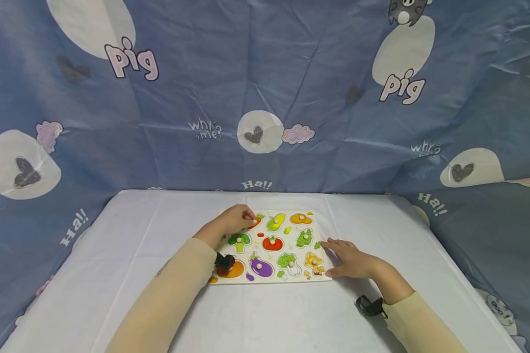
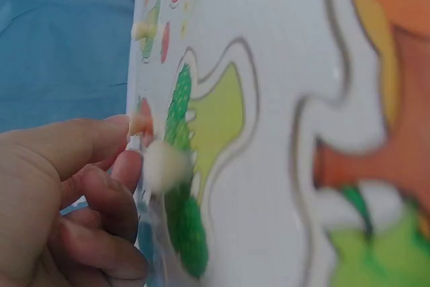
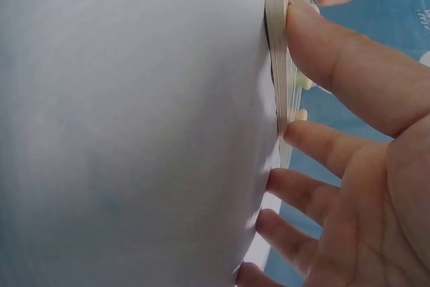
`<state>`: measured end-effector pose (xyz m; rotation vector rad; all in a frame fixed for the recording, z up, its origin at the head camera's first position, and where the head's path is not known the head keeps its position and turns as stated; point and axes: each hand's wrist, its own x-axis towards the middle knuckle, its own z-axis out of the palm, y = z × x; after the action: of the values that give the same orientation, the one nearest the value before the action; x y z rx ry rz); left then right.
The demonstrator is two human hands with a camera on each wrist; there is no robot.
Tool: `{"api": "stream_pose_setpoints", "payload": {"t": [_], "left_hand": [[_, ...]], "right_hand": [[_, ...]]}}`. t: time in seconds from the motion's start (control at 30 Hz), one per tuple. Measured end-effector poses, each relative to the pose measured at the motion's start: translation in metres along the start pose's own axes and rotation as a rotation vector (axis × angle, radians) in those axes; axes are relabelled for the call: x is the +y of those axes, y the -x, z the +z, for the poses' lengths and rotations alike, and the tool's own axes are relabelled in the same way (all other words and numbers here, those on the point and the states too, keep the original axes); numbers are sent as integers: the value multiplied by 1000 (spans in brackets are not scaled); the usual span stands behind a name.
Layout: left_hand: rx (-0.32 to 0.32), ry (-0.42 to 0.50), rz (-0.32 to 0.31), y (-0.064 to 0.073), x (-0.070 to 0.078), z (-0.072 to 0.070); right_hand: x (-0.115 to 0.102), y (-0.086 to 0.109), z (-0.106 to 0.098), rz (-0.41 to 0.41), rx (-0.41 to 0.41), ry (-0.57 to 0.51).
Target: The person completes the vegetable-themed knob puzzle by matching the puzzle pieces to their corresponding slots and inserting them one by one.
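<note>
A white knobbed vegetable puzzle board lies flat in front of me. At its far left corner my left hand pinches the small wooden knob of the orange carrot piece between thumb and index finger. Whether that piece is raised from its recess I cannot tell. The broccoli piece sits just nearer than this hand. My right hand is spread at the board's right side. Its thumb and index fingertip touch the board's edge, beside the mushroom piece.
Corn, tomato, eggplant and several other knobbed pieces sit in the board. The left sleeve and wrist camera partly cover the pumpkin piece. A white cloth covers the table; a blue printed curtain hangs behind.
</note>
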<state>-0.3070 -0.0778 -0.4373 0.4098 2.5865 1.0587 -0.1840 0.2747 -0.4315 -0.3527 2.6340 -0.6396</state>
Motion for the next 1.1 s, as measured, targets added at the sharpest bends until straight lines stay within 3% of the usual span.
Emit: {"api": "stream_pose_setpoints", "payload": {"t": [0.3, 0.6, 0.87, 1.1], "left_hand": [[6, -52, 37, 22, -5, -10], [83, -62, 59, 46, -9, -20], [140, -39, 70, 70, -11, -17], [180, -100, 100, 86, -11, -13]], "right_hand": [[0, 2, -2, -16, 0, 8], [-2, 2, -2, -32, 17, -1], [0, 2, 0, -47, 28, -15], [4, 4, -2, -55, 32, -11]]}}
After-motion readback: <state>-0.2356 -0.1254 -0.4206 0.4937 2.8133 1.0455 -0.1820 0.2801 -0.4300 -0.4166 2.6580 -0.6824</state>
